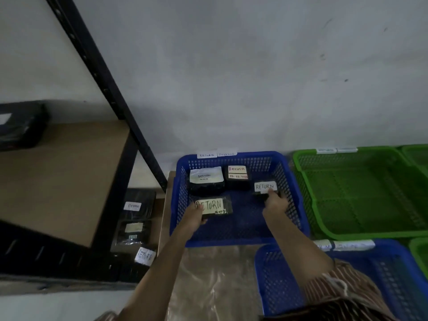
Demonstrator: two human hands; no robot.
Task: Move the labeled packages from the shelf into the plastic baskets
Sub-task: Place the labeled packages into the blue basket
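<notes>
Right now both hands are inside the far blue basket [294,181]. Left hand [195,216] grips the near-left edge of a flat black pkg [214,206] w/ a big "RETURN" label, low over the basket floor; can't tell if it's touching down. Right hand [275,202] pinches a smaller "RETURN" pkg [265,187] at its near edge, by the basket's right wall. Two more labeled pkgs [206,179] sit just beyond, at the back. Green basket [361,232] lies to the right, a second blue basket [273,286] nearer. Shelf [58,177] on the left, w/ more black pkgs [136,218] on its lower level.
</notes>
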